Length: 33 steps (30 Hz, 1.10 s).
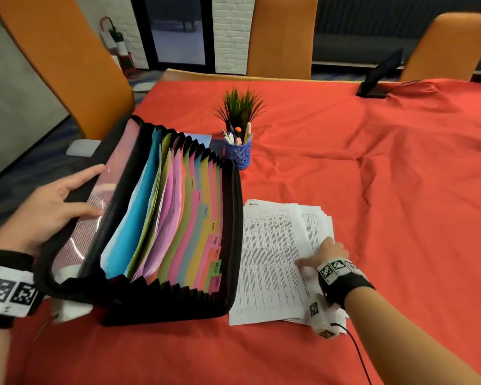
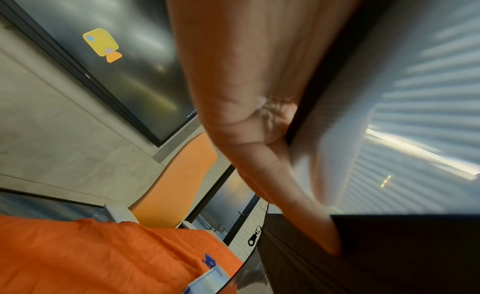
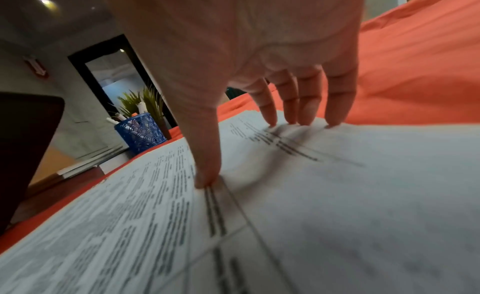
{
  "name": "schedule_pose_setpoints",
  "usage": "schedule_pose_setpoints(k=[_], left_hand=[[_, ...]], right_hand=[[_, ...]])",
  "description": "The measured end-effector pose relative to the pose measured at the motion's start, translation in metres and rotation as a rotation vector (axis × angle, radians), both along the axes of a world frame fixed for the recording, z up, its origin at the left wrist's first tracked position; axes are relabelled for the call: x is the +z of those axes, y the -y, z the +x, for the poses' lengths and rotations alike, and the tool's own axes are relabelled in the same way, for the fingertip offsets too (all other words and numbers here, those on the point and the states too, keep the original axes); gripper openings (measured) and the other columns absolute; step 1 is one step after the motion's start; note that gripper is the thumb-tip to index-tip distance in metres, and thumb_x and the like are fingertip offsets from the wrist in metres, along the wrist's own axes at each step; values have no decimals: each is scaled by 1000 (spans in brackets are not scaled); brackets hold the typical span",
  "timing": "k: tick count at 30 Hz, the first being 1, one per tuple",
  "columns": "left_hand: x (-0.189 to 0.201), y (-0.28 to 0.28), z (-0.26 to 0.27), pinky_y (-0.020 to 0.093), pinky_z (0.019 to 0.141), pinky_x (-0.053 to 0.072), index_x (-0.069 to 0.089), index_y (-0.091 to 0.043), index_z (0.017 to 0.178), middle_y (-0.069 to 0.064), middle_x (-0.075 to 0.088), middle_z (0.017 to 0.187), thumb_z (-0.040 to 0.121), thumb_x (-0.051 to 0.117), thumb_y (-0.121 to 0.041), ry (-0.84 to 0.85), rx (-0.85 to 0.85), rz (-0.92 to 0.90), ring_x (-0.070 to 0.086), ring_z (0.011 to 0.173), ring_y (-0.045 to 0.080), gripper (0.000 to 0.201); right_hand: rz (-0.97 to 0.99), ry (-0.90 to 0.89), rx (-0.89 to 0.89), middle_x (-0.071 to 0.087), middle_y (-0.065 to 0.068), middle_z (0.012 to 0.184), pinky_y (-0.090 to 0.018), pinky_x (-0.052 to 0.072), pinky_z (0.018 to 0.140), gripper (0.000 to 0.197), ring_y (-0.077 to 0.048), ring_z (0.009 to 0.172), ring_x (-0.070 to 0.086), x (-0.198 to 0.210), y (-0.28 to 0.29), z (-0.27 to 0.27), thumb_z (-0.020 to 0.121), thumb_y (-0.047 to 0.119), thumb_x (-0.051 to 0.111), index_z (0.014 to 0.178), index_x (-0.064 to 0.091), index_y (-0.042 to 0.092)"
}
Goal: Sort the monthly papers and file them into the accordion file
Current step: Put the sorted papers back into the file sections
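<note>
Glossy clear plastic file cover, matt printed papers, wrinkled red tablecloth

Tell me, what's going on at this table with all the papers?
A person is filing paperwork by hand. Their left hand holds open the clear cover of an accordion file, whose coloured month-tabbed pockets are fanned out, some already holding sheets. Their right hand presses its fingertips on a stack of printed papers lying beside the file on the red tablecloth. No sheet is lifted yet.
</note>
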<state>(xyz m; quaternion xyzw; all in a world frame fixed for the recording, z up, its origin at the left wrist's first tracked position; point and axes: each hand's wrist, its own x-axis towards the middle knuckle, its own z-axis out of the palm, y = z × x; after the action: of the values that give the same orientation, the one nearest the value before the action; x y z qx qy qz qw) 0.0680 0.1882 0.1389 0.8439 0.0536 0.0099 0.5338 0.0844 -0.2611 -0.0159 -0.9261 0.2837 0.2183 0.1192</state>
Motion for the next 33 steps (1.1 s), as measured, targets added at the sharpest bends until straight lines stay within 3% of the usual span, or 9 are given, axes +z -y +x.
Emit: schedule_pose_setpoints(k=[6,13,17,19,20,22,24,28,33], left_hand=[[-3,-2,0,29,102,36,60,-52,114,-30,64,109,66,69,10,-15,19,19,55,107,-5,79],[0,6,-1,7,77,46,61,-47,110,-32,65,100,70,63,15,-14,12,-24,59,95,-12,74],[1,9,-1,14,88,44,61,-45,114,-24,65,108,70,63,15,-34,2,-39,58,103,-4,74],[4,12,-2,7,78,46,60,-42,116,-31,66,100,71,62,17,-37,-1,-44,59,98,-10,74],[5,13,-2,4,74,46,58,-41,118,-33,65,97,72,61,17,-37,1,-42,59,93,-13,74],[8,16,-3,7,73,47,57,-39,123,-29,66,100,73,61,16,-44,4,-36,61,92,-10,75],[10,18,-4,11,73,48,55,-36,128,-21,65,108,73,62,15,-57,16,-45,62,93,-6,76],[13,20,-6,-1,63,44,54,-32,129,-25,64,98,73,60,18,-41,32,-46,61,79,-16,75],[18,18,-7,-1,63,43,53,-31,131,-20,58,111,73,62,16,-45,21,-29,59,81,-19,75]], right_hand=[[-22,5,-60,46,-12,120,-36,46,92,81,-27,112,47,-1,-8,-1,60,55,79,119,47,9],[86,68,-165,46,-15,121,-40,47,91,85,-31,109,51,-2,-11,-4,61,41,83,123,38,6],[0,145,-110,47,-12,120,-41,44,92,90,-31,111,51,-2,-13,-10,59,40,84,126,32,9],[-20,214,-68,51,-10,117,-41,41,91,78,-31,108,53,-3,-15,-12,65,32,80,124,33,10],[-7,251,-58,54,-10,114,-41,42,90,62,-31,105,55,-4,-15,-12,70,24,74,117,36,11],[51,287,-42,58,-12,107,-38,45,85,29,-33,98,58,-7,-12,-12,77,11,58,101,42,10],[131,308,-75,62,-16,99,-33,46,77,13,-34,90,59,-8,-5,-12,79,7,50,91,52,6],[311,387,-207,68,-13,81,-33,52,72,13,-31,75,62,-12,18,-18,75,10,54,80,65,7],[606,400,-338,70,-7,79,-43,54,82,18,-28,76,67,-17,38,-24,72,3,64,88,68,10]])
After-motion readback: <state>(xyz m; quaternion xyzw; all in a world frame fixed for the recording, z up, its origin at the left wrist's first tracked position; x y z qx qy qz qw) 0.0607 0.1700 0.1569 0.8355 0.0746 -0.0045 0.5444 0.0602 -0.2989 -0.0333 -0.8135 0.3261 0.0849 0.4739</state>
